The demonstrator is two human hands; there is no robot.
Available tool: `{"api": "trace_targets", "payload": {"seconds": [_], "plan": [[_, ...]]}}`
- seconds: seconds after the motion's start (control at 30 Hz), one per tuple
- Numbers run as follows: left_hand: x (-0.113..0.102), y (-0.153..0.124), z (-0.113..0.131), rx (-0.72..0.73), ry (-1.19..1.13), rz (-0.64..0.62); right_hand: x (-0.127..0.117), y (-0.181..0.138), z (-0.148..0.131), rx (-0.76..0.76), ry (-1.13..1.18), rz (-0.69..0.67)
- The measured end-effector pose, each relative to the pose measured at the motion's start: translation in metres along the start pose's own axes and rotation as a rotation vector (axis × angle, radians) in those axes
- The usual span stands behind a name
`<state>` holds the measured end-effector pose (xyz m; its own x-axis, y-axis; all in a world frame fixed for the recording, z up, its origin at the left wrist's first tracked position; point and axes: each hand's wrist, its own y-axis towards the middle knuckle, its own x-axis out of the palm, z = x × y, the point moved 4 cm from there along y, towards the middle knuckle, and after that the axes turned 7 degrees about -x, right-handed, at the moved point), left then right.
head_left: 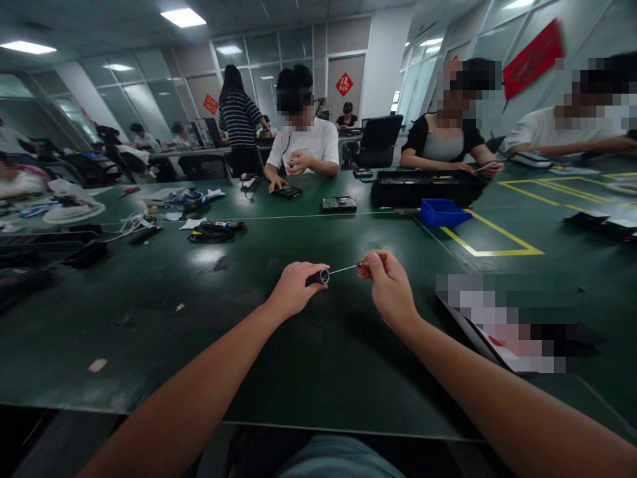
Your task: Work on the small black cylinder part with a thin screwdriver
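Note:
My left hand (294, 287) is closed round a short black handle (318, 277) with a silver collar at its end. A thin metal shaft (343, 269) runs from that collar to my right hand (388, 285), whose fingertips pinch the shaft's far tip. Both hands hover just above the dark green table (199, 318), near its middle. Handle and shaft look like a small precision screwdriver, held level between the two hands.
A blue bin (442, 212) and a long black case (423, 188) lie beyond my hands. A circuit board (338, 204), cables (212, 232) and clutter sit farther back and left. Yellow tape lines (492, 242) mark the right side. Several people sit across the table.

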<state>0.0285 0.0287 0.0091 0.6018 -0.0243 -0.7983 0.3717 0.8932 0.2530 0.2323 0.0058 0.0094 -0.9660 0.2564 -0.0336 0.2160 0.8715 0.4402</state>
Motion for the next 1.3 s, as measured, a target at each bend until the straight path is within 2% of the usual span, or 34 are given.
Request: {"api": "trace_targets", "payload": {"seconds": [0.17, 0.5, 0.83, 0.97, 1.13, 1.3], "plan": [[0.002, 0.001, -0.004, -0.005, 0.019, 0.021, -0.002, 0.0, -0.004, -0.017, -0.104, -0.034], [0.004, 0.001, -0.007, -0.013, 0.025, 0.009, 0.001, -0.003, -0.013, -0.06, -0.152, -0.047], [0.003, 0.001, -0.009, -0.062, -0.02, -0.004, -0.001, -0.002, -0.012, -0.068, -0.278, -0.048], [0.002, 0.001, -0.008, -0.088, -0.123, 0.012, -0.002, -0.001, -0.01, -0.064, -0.29, -0.027], [-0.001, 0.002, -0.014, -0.164, -0.293, 0.103, -0.004, -0.001, -0.011, -0.075, -0.285, -0.008], [-0.002, 0.004, -0.018, -0.239, -0.615, 0.159, -0.004, -0.001, -0.014, -0.078, -0.28, -0.001]]}}
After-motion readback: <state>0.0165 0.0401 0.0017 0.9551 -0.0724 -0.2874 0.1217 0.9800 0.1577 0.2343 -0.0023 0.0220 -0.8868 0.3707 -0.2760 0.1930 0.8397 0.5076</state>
